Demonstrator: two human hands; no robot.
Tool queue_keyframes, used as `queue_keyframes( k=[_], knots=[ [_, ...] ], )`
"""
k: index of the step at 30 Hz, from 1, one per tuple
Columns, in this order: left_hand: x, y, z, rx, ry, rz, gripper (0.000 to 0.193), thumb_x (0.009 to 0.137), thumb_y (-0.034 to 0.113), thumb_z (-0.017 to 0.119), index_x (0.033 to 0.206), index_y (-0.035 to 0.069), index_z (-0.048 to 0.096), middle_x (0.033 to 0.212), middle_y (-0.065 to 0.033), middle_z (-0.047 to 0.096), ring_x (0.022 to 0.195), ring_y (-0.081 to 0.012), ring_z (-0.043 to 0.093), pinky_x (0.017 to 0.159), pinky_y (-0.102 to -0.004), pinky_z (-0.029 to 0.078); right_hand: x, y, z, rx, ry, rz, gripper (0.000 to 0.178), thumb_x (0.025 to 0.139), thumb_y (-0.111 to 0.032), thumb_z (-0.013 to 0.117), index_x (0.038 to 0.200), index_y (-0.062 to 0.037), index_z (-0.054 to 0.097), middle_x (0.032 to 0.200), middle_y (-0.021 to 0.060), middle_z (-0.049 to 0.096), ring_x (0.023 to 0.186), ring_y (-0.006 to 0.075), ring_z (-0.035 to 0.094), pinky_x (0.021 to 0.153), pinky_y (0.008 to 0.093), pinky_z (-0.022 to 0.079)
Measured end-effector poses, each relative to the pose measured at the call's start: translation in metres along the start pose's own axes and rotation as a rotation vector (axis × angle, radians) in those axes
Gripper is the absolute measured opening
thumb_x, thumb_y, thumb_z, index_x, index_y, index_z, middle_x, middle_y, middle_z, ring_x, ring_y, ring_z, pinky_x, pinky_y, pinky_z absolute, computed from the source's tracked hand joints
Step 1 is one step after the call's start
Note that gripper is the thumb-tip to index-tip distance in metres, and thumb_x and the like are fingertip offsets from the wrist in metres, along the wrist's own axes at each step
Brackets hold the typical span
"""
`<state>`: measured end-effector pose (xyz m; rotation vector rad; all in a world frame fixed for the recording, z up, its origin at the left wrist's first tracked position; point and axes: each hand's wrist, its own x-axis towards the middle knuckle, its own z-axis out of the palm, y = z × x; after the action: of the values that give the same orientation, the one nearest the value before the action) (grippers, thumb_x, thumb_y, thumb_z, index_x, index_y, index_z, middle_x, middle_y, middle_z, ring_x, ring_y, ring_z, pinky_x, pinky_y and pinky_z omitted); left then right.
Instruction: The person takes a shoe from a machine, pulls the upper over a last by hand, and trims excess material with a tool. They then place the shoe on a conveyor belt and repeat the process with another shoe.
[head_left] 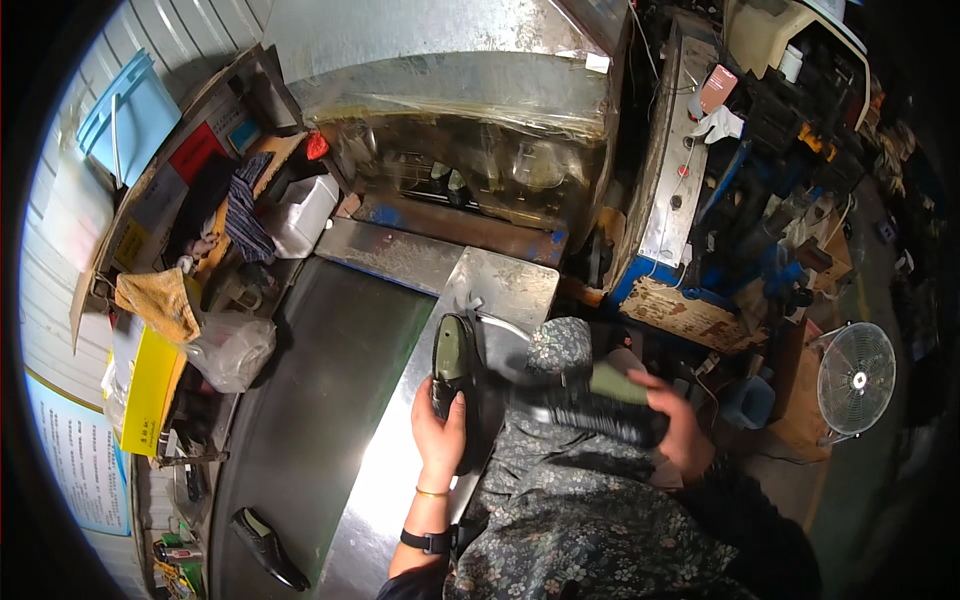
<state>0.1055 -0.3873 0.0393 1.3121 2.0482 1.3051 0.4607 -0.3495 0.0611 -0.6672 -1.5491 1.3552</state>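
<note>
On the metal ledge, my left hand [442, 428] is wrapped round the near end of a black shoe [453, 370] with a green shoe last inside it. My right hand [682, 425], smeared by motion, grips a second black shoe [585, 415] held sideways in front of my floral apron. Green shows along that shoe's upper side, and its details are blurred. Another black shoe [265, 550] with a green last lies on the dark conveyor belt [340, 370] at the lower left, apart from both hands.
At the belt's far end stands a metal machine [450, 90] with a plastic-curtained opening, two shoes inside. Cluttered shelves [220, 230] with cloths and a plastic bag line the left. A blue-edged workbench [670, 190] and a round fan [856, 380] are at right.
</note>
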Motion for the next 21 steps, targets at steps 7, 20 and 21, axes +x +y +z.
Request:
queue_keyframes(
  k=[7, 20, 21],
  knots=[
    [0.034, -0.028, 0.020, 0.220, -0.156, -0.081, 0.091, 0.071, 0.036, 0.084, 0.142, 0.001, 0.037, 0.127, -0.0282, 0.058, 0.116, -0.0397, 0.059, 0.098, -0.0431, 0.047, 0.249, 0.080, 0.052, 0.133, 0.364, 0.165, 0.073, 0.086, -0.015, 0.075, 0.146, 0.0038, 0.037, 0.137, 0.0173, 0.055, 0.121, 0.0228, 0.055, 0.101, 0.0321, 0.045],
    [-0.013, 0.099, 0.059, -1.023, -0.702, -0.192, 0.075, 0.094, 0.013, 0.066, 0.154, 0.009, 0.021, 0.147, -0.0147, 0.042, 0.134, -0.0249, 0.043, 0.111, -0.0385, 0.035, 0.062, -0.052, 0.028, 0.819, 0.168, 0.530, 0.076, 0.085, -0.009, 0.061, 0.154, -0.0159, 0.031, 0.133, 0.0102, 0.055, 0.095, 0.0179, 0.064, 0.079, 0.0368, 0.058],
    [-0.018, 0.102, 0.061, -0.965, -0.814, -0.034, 0.084, 0.092, 0.007, 0.067, 0.156, 0.007, 0.014, 0.153, -0.0183, 0.036, 0.139, -0.0260, 0.039, 0.112, -0.0382, 0.034, 0.051, -0.073, -0.001, 0.563, 0.192, 0.379, 0.075, 0.085, -0.007, 0.060, 0.154, -0.0139, 0.032, 0.134, 0.0104, 0.054, 0.098, 0.0163, 0.063, 0.086, 0.0299, 0.054]
  ],
)
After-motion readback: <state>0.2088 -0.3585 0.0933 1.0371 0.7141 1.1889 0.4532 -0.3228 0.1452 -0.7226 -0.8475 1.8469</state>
